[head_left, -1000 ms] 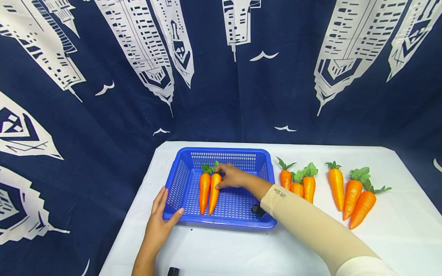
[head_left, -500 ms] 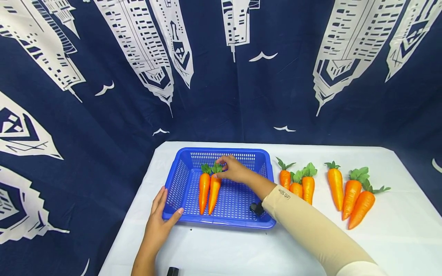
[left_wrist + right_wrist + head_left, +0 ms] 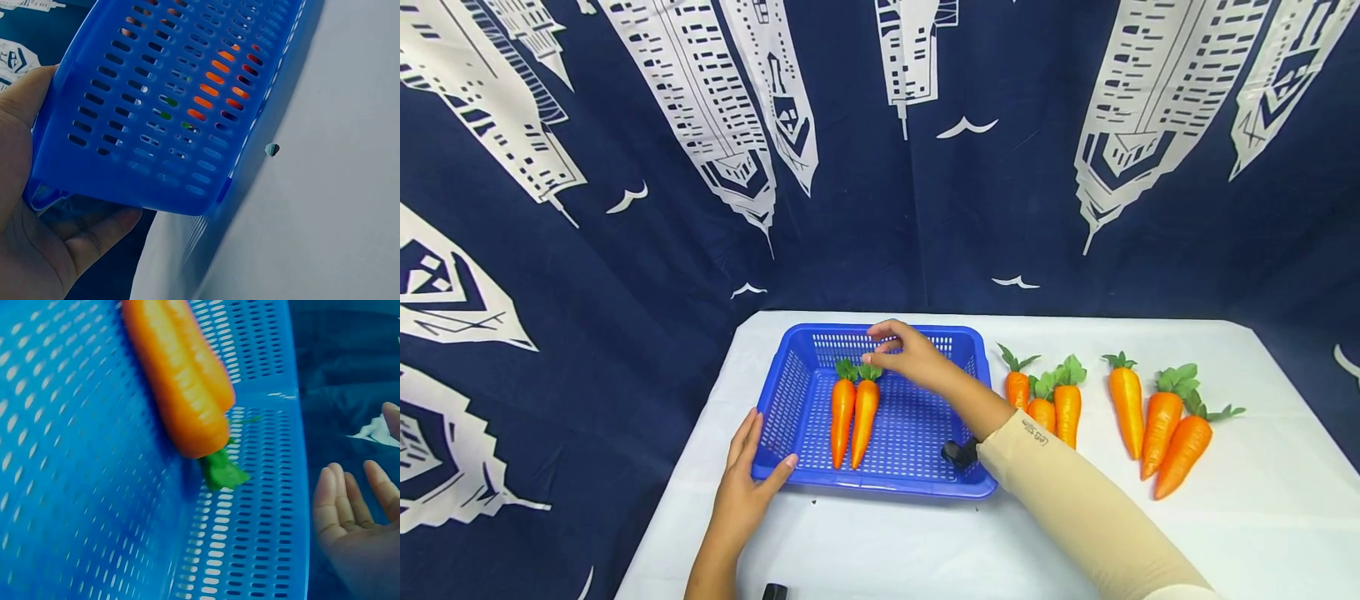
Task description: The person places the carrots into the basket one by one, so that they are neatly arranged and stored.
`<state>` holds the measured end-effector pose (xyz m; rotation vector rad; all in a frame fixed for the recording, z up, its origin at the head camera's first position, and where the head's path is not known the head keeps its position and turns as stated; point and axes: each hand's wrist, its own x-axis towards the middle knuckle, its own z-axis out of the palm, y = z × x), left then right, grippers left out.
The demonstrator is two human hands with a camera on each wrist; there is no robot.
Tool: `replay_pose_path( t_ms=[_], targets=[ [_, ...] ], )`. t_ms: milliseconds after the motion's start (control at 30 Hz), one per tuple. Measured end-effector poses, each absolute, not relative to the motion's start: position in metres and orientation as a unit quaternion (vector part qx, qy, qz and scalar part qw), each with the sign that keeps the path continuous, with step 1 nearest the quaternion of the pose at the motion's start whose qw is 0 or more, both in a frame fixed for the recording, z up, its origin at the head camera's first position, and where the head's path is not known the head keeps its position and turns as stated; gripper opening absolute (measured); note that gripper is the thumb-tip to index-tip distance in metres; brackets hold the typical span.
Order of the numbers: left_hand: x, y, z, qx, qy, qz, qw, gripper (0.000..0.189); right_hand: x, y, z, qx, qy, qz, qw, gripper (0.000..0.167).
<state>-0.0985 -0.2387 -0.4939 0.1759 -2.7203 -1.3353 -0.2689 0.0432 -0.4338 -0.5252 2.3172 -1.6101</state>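
A blue plastic basket [image 3: 895, 482] with slotted walls stands on the white table. Two orange carrots lie side by side in its left half, a left carrot [image 3: 842, 417] and a right carrot [image 3: 864, 421], their green leaves toward the back. My left hand [image 3: 747, 483] holds the basket's front left corner, thumb at the front rim and fingers along the left side; the left wrist view shows that hand [image 3: 37, 250] against the rim. Over the carrots' leaves hovers my right hand [image 3: 910, 354], fingers loosely bent; in the right wrist view this hand [image 3: 362, 544] holds nothing.
Right of the basket lie several more carrots in two groups, a nearer group [image 3: 1066, 412] and a farther group [image 3: 1162, 425]. A black device [image 3: 958, 454] at my right wrist shows over the basket's right end. Behind the table hangs a navy curtain [image 3: 850, 267] with white buildings.
My right hand has let go of the right carrot and risen up and back from it. That carrot now lies beside the other one. The left hand keeps its place on the basket.
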Motion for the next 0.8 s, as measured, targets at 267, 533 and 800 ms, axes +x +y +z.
replay_pose_path(
  t_ms=[267,533,800],
  targets=[
    [-0.099,-0.238,-0.496,0.057,-0.897,-0.435,0.053,0.089,-0.251,0.065,-0.413,-0.18,0.785,-0.583,0.106,0.047],
    [-0.099,-0.238,-0.493,0.055,-0.896,-0.436,0.059,0.088,-0.242,0.085,-0.404,-0.178,0.774,-0.602,0.082,0.046],
    [-0.099,-0.239,-0.494,0.056,-0.897,-0.436,0.055,0.089,-0.236,0.107,-0.399,-0.172,0.775,-0.606,0.054,0.048]
  ],
)
